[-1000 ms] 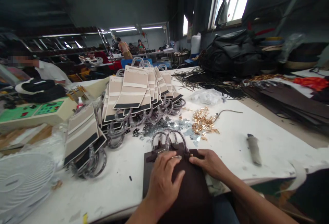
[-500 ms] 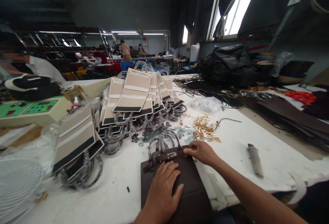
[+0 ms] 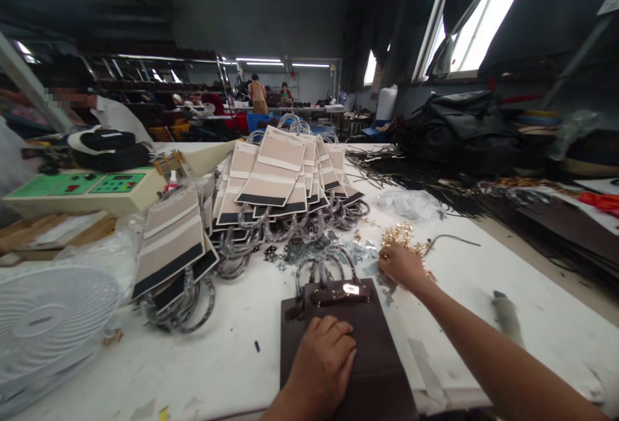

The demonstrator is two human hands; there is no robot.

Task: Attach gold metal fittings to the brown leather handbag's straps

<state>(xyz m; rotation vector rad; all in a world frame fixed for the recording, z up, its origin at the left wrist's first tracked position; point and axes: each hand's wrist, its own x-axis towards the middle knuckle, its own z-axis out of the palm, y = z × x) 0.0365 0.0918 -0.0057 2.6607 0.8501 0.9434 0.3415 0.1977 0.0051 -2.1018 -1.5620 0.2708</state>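
Note:
A dark brown bag point(image 3: 355, 331) with clear plastic-wrapped handles and a gold clasp point(image 3: 350, 289) lies flat on the white table point(image 3: 232, 356) in front of me. My left hand point(image 3: 323, 363) presses flat on its lower half. My right hand point(image 3: 403, 265) is stretched out past the bag's upper right corner, its fingers curled down at the near edge of a heap of small gold metal fittings point(image 3: 403, 237). Whether it holds one of them is hidden.
Fanned stacks of beige-and-black bags point(image 3: 285, 176) with wrapped handles fill the table's middle and left. A white fan grille point(image 3: 48, 324) sits at the near left and a green-panelled machine point(image 3: 82, 189) behind it. A knife-like tool point(image 3: 505, 314) lies right. A person sits far left.
My right hand has left the bag's top edge and reached forward and right to the gold fittings. My left hand slid down the bag. The view tilted up slightly.

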